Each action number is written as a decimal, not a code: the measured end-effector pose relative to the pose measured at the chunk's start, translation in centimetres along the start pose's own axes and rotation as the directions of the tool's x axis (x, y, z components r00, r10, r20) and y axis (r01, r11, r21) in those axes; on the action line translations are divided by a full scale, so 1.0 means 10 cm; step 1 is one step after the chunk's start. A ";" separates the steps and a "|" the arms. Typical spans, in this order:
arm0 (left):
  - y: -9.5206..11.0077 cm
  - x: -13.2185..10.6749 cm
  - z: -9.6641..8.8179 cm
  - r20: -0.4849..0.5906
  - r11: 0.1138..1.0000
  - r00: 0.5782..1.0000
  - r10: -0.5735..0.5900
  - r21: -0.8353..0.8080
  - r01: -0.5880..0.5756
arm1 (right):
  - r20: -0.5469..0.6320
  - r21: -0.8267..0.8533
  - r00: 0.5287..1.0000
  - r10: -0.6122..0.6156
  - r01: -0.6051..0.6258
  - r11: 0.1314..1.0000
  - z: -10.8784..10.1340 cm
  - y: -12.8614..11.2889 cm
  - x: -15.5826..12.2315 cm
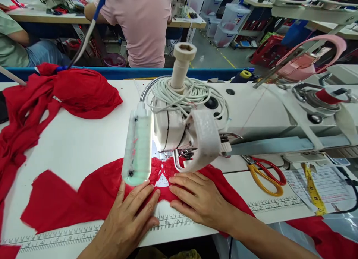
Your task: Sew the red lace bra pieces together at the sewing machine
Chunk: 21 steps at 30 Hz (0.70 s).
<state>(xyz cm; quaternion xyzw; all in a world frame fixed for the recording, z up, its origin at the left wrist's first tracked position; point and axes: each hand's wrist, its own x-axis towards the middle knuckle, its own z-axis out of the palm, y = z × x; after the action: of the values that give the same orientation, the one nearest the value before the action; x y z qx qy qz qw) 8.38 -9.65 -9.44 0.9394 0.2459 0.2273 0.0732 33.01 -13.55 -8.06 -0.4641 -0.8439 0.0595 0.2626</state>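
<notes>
A red fabric piece with lace and a small triangular gap [95, 190] lies flat on the white sewing table, its middle under the head of a sewing machine [170, 128]. My left hand [134, 214] rests on the cloth left of the gap, fingers stretched out. On the other side, my right hand [198, 197] presses the cloth with its fingers extended, close to the needle area. A lit lamp strip [137, 147] hangs just above my left fingertips. The needle itself is hidden behind the machine's white guard [207, 139].
Heaped red fabric [84, 91] lies at the left. Scissors [268, 177], a yellow tape measure [313, 192] and a written sheet [332, 184] lie to the right. A printed ruler [64, 234] runs along the front edge. A person in pink [148, 28] sits beyond the table.
</notes>
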 end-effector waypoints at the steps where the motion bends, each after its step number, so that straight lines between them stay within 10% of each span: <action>1: 0.00 0.00 0.00 0.000 1.000 1.000 0.000 0.001 0.000 | 0.000 -0.001 1.000 0.003 -0.003 1.000 0.00 0.00 0.00; 21: 0.01 -0.05 -0.01 0.027 0.998 0.998 -0.064 -0.008 0.064 | -0.030 0.011 0.999 0.012 -0.012 1.000 0.01 0.00 0.00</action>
<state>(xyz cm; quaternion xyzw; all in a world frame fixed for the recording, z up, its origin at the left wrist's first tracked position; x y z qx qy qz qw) 7.95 -9.99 -9.52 0.9336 0.2740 0.2135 0.0879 32.93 -13.53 -8.15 -0.4687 -0.8367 0.0588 0.2772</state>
